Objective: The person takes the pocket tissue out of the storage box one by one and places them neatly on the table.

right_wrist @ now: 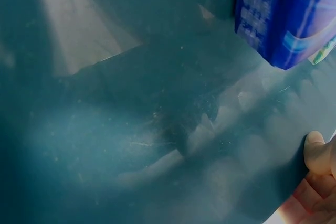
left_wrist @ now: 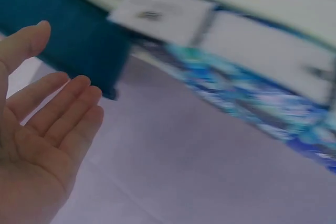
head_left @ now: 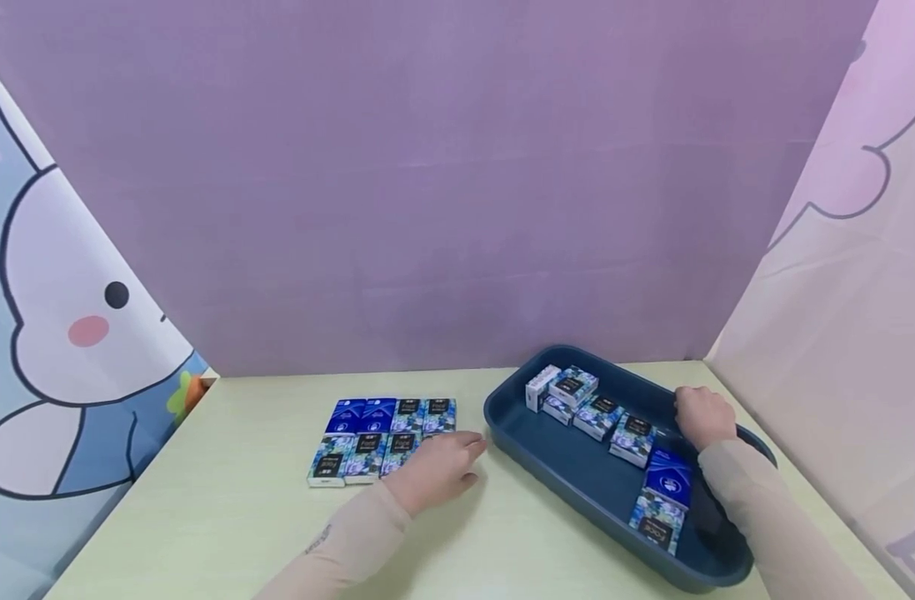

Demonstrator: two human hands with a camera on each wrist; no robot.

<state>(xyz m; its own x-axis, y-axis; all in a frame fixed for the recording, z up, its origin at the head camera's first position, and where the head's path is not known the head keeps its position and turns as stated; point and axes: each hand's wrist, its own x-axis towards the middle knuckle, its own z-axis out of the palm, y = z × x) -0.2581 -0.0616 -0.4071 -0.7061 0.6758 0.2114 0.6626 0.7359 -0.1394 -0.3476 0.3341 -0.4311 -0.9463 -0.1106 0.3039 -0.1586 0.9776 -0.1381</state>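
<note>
We see blue floral-patterned tissue packs (head_left: 382, 437), a dark teal tray (head_left: 570, 479), on a pale yellow-green surface (head_left: 240, 517).

Staged demo booth: cartoon backdrop (head_left: 67, 333) panels

Print on the tissue packs, none of it readable

The tissue packs on the table (head_left: 382, 437), left of the tray, carry dark label patches with pale marks, and the two far-left ones are blue with a white line of print, but the letters are too small to read. The packs in the dark blue tray (head_left: 577, 483) show the same dark patches, also unreadable; the nearest pack in the tray (head_left: 658, 521) bears pale characters too blurred to make out. The blue pack in the right wrist view (right_wrist: 278, 14) shows rows of white print, smeared beyond reading.
</note>
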